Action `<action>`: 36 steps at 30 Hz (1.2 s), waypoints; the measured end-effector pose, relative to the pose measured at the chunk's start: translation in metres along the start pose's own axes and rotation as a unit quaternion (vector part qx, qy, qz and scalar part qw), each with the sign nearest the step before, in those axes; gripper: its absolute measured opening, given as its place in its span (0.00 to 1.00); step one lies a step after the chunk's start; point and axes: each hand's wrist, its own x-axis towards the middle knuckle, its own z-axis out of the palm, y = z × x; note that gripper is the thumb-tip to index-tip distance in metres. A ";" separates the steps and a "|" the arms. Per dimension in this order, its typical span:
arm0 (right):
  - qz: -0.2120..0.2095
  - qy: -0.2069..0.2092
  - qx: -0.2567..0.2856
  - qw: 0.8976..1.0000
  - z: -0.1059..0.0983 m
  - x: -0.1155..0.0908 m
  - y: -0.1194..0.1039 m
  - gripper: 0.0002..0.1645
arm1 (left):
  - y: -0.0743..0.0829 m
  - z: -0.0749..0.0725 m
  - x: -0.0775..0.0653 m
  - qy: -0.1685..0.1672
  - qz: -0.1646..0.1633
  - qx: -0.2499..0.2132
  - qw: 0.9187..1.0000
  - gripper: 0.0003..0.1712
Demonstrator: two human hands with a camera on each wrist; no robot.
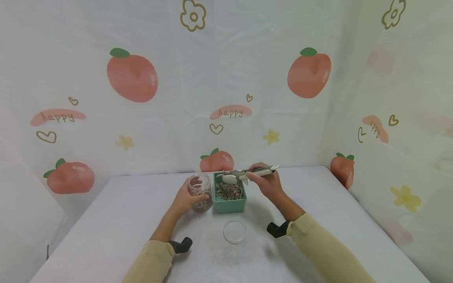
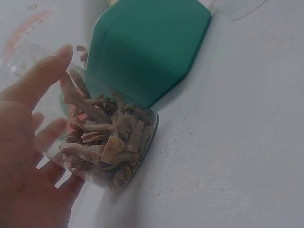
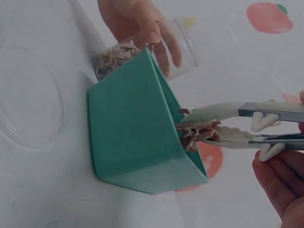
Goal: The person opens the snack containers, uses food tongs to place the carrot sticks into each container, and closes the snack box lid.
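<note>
My left hand (image 1: 185, 198) grips a clear jar (image 1: 200, 192) around its side, thumb on one side and fingers on the other. Brown dried pieces (image 2: 102, 142) fill the lower part of the jar, and its mouth is uncovered. Right beside it stands a green box (image 1: 230, 206), holding more of these strips (image 1: 229, 191). Over the box my right hand (image 1: 267, 183) holds tongs (image 3: 216, 112) with white tips. A small bunch of dried strips (image 3: 198, 131) sits between the tips at the box's rim, in the right wrist view.
A round clear lid (image 1: 235, 232) lies flat on the white table (image 1: 141, 220), nearer than the box. Behind the table's far edge hangs a white printed cloth (image 1: 170, 129) with peaches and flowers. Each wrist wears a black mount (image 1: 278, 229).
</note>
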 end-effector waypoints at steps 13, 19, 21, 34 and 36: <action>0.030 -0.034 0.048 0.998 0.009 -0.011 -0.034 0.10 | 0.001 0.001 0.000 -0.003 -0.009 -0.004 1.000 0.50; 0.020 -0.030 0.022 0.999 0.010 -0.012 -0.042 0.09 | 0.002 0.000 0.000 -0.004 -0.012 -0.008 1.000 0.50; 0.020 -0.031 0.020 0.999 0.010 -0.012 -0.042 0.09 | 0.002 0.000 0.000 -0.005 -0.012 -0.007 1.000 0.50; 0.029 -0.015 -0.001 0.999 -0.001 -0.008 -0.051 0.08 | 0.001 0.000 0.000 -0.004 -0.005 -0.003 1.000 0.50; 0.024 -0.013 0.000 1.000 -0.002 -0.007 -0.052 0.08 | 0.001 0.000 0.000 -0.005 -0.006 -0.004 1.000 0.49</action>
